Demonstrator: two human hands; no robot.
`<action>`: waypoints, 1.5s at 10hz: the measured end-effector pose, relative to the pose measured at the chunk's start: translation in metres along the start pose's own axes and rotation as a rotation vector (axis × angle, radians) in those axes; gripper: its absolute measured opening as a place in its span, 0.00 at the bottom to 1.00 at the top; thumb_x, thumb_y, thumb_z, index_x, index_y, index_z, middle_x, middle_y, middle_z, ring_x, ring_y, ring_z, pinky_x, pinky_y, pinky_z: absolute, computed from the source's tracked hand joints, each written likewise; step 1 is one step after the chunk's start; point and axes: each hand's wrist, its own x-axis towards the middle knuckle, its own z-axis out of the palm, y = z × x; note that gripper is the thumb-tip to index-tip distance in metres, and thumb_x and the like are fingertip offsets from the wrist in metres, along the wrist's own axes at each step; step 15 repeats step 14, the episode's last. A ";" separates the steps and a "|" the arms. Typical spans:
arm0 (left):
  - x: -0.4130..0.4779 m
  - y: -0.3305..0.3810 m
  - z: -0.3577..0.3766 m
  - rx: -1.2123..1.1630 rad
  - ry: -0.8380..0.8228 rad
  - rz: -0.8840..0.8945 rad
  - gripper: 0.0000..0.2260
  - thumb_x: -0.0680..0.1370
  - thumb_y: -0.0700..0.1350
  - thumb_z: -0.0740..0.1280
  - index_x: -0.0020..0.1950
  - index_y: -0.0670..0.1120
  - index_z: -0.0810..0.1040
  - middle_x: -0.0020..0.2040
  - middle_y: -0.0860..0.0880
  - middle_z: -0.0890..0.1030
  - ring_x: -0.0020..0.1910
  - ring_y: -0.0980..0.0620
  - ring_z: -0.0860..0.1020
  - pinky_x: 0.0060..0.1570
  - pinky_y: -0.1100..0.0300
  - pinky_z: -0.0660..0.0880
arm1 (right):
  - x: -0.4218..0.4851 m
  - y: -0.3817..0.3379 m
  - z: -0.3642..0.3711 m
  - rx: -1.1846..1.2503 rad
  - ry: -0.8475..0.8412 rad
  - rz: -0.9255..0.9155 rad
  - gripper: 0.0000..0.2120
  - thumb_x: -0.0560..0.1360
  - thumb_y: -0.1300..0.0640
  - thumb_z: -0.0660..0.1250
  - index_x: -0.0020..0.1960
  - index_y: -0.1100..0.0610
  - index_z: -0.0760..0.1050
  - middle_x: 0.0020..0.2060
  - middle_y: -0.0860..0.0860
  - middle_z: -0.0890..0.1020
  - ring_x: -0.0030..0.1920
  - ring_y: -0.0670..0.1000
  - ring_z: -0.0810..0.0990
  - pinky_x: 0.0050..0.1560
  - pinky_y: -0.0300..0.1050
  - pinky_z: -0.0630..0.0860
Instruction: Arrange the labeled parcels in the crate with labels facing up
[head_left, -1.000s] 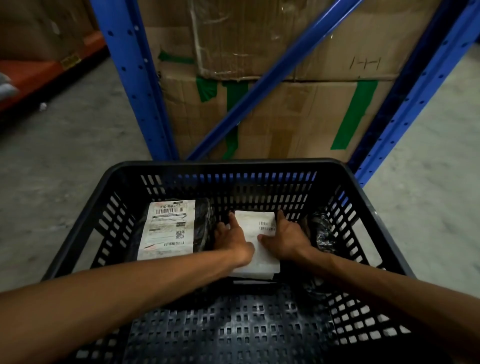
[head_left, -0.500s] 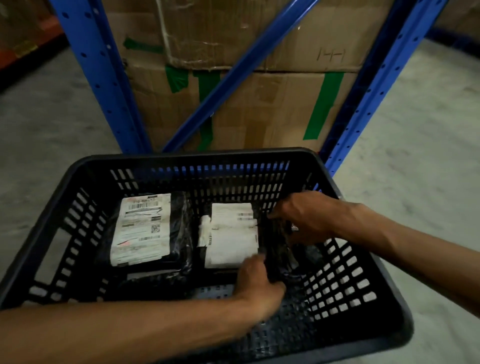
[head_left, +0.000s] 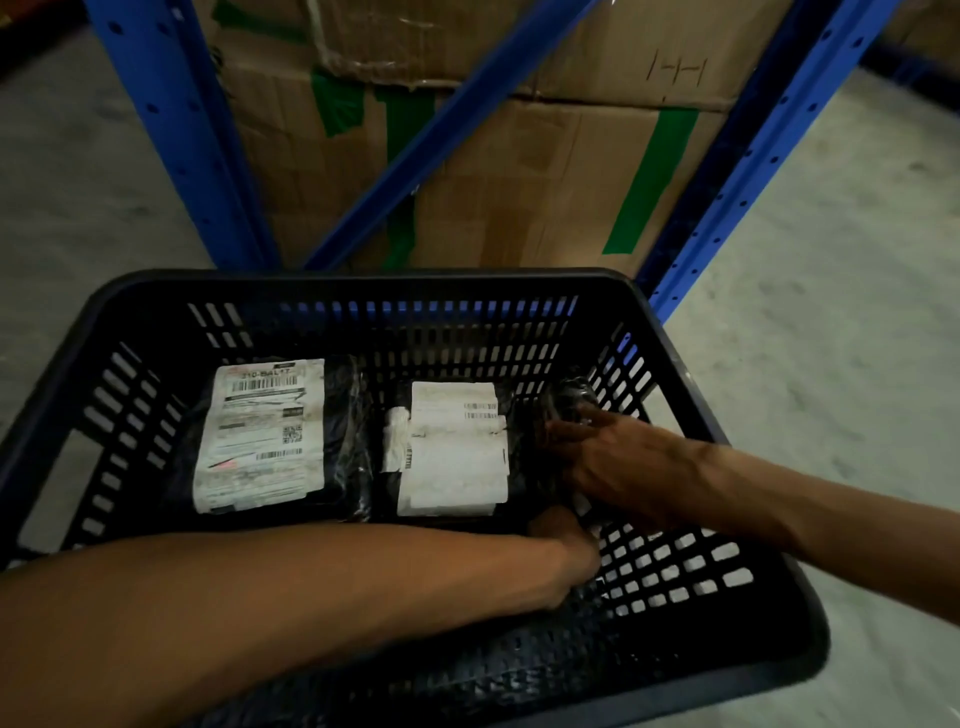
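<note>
**Third parcel still to be turned in the crate**

Grey concrete floor surrounds a black slotted crate (head_left: 670, 332), which stands in front of a blue rack upright (head_left: 171, 130) and stacked cardboard boxes (head_left: 519, 171) patched with green tape.

Inside the crate, two dark plastic parcels lie flat side by side toward the far wall. The left parcel (head_left: 262, 431) shows a large white label with barcodes facing up; the middle parcel (head_left: 452, 452), just beside it, also shows its white label upward. Both seem already settled as the task asks.

At the right wall of the crate sits a third dark parcel (head_left: 563, 400), glossy and crumpled, with no label visible on the part that shows. The right hand (head_left: 613, 462) reaches in from the right and rests on it, fingers (head_left: 558, 431) spread against the wrapping; whether it grips or only presses, I cannot tell. The left hand (head_left: 566, 540) comes across the near side of the crate and curls down at the parcel's near end, its fingers hidden, so its grip cannot be told either.

Two hands at opposite ends suggest the person means to lift and flip this parcel to find its label. Slippery wrapping and the tight corner may make that awkward.
</note>
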 end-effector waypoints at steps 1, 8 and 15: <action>-0.009 -0.002 -0.010 0.036 -0.008 0.077 0.22 0.80 0.54 0.60 0.70 0.42 0.73 0.67 0.41 0.77 0.67 0.41 0.75 0.64 0.53 0.73 | -0.012 0.018 -0.027 0.267 -0.099 -0.048 0.23 0.69 0.48 0.66 0.64 0.46 0.78 0.64 0.47 0.81 0.67 0.52 0.77 0.68 0.51 0.73; -0.044 -0.021 -0.156 -0.608 0.436 0.053 0.24 0.81 0.60 0.56 0.71 0.48 0.72 0.65 0.47 0.79 0.63 0.45 0.77 0.61 0.53 0.71 | 0.044 0.007 -0.041 2.321 0.384 0.719 0.23 0.71 0.40 0.74 0.54 0.58 0.84 0.44 0.56 0.90 0.42 0.56 0.90 0.38 0.48 0.85; -0.001 -0.022 -0.154 -0.165 0.403 -0.020 0.29 0.83 0.47 0.55 0.82 0.43 0.47 0.82 0.45 0.54 0.79 0.47 0.58 0.72 0.60 0.63 | 0.090 -0.007 -0.023 1.753 0.399 0.845 0.34 0.77 0.39 0.66 0.75 0.57 0.66 0.70 0.57 0.76 0.69 0.59 0.76 0.70 0.58 0.73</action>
